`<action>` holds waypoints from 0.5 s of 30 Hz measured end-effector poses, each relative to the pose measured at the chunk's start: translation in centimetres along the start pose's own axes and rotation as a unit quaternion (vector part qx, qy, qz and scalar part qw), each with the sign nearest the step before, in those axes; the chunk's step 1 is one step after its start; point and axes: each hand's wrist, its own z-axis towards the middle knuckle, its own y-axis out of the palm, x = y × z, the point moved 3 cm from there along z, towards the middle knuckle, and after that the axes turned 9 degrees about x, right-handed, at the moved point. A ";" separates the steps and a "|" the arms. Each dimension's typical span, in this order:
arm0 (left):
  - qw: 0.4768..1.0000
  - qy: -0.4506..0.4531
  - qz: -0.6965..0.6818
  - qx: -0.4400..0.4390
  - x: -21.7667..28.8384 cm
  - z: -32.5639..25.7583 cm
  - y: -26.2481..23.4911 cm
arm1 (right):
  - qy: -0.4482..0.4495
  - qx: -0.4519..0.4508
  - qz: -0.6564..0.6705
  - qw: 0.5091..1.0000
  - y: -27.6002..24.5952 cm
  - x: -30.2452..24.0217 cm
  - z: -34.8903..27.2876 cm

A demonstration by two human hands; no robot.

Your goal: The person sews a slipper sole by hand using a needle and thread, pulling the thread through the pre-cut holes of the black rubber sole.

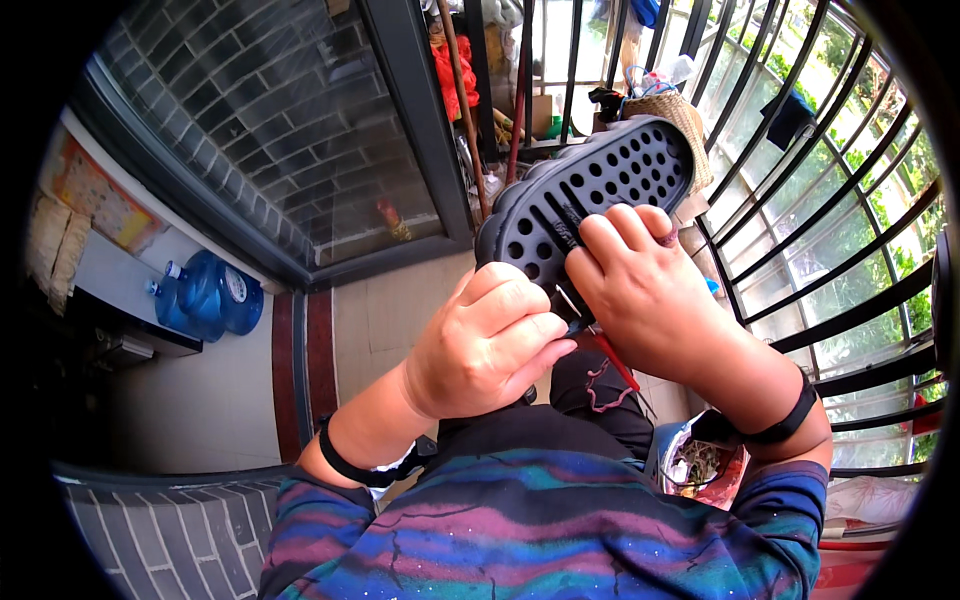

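A dark grey slipper (618, 165), its perforated sole facing up, is held tilted above my lap. My left hand (490, 340) is closed, its curled fingers gripping the slipper's near end. My right hand (640, 275) is closed too, knuckles up, fingers curled against the sole's near edge. A thin shiny metal piece shows between the hands; its kind is unclear. Beneath my right hand, a slim red tool (616, 362) with a dark pointed end slants down; whether that hand grips it is hidden. A pinkish cord (598, 395) hangs beside the tool over my dark trousers.
An open bag (697, 462) with dry scraps stands by my right elbow. Black railings (800, 215) run along the right, near a woven basket (690, 125). A glass door (290, 130) stands at left, with blue water jugs (212, 297) beyond. Poles (462, 110) lean ahead.
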 end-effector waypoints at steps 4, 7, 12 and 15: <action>0.999 -0.009 0.006 0.031 -0.6 0.4 -0.4 | 0.043 0.022 0.075 0.996 -1.3 0.3 -0.3; 0.999 -0.021 -0.003 0.043 -1.0 0.4 -0.5 | -0.019 0.127 0.096 0.987 -2.1 -0.2 -1.3; 0.998 -0.034 -0.011 0.052 -1.5 0.2 -0.8 | -0.098 0.172 0.071 0.978 -2.1 -0.8 -3.0; 0.998 -0.034 -0.011 0.054 -1.5 0.3 -0.9 | -0.093 0.180 0.065 0.977 -2.4 -0.9 -3.3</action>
